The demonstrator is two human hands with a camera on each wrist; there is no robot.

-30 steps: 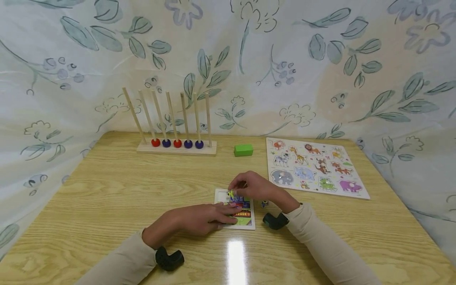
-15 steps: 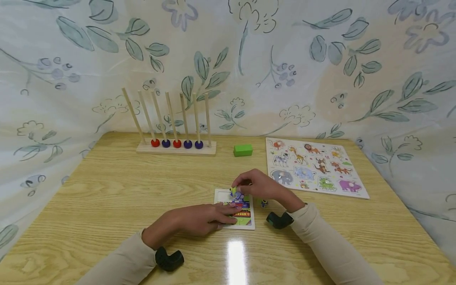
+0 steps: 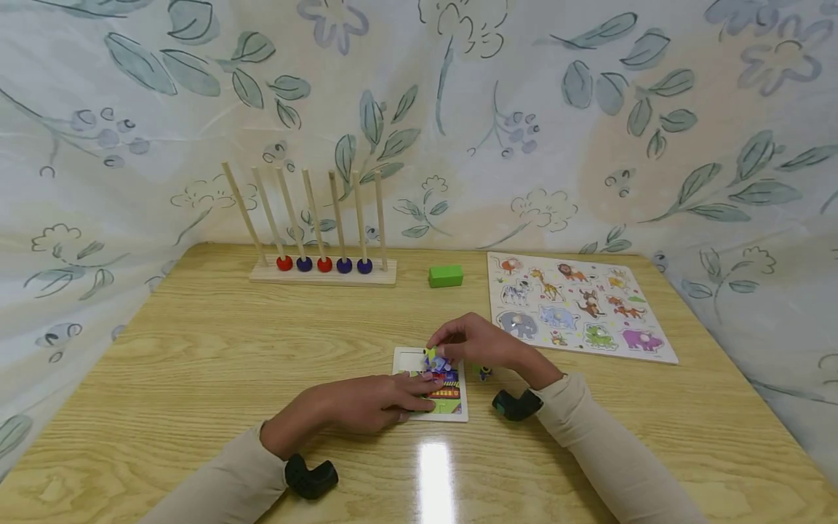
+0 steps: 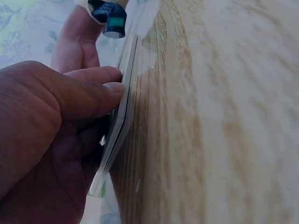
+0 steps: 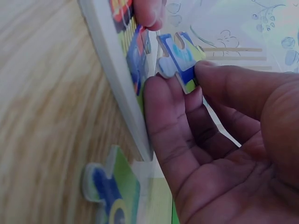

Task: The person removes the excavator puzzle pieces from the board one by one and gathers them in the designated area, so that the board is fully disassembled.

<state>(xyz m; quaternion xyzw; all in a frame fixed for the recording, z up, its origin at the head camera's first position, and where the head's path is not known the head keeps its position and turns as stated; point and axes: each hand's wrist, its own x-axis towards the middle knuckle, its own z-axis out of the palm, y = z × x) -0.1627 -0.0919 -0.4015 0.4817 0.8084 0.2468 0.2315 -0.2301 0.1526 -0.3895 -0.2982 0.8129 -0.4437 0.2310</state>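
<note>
A small jigsaw puzzle in a white-framed tray [image 3: 460,413] lies on the wooden table. My left hand [image 3: 373,402] rests across its left side, fingers extended over the picture; in the left wrist view the thumb [image 4: 100,95] lies at the tray's edge. Over the tray's upper part my right hand [image 3: 478,342] pinches a blue, white and yellow-green puzzle piece [image 5: 180,58] between thumb and fingers. The piece is tilted up from the board in the right wrist view. Another loose puzzle piece [image 3: 484,372], green and blue, lies just right of the tray, below the right hand.
Behind, at the left, stands a wooden peg rack [image 3: 321,275] with red and blue beads on its upright rods. A green block [image 3: 446,276] sits at the back middle. An animal peg puzzle board [image 3: 576,306] lies at the right. A floral cloth [image 3: 419,109] hangs behind the table.
My right hand has shifted slightly right over the tray, and the pinched puzzle piece has turned, showing more of its blue face. My left hand stays in place.
</note>
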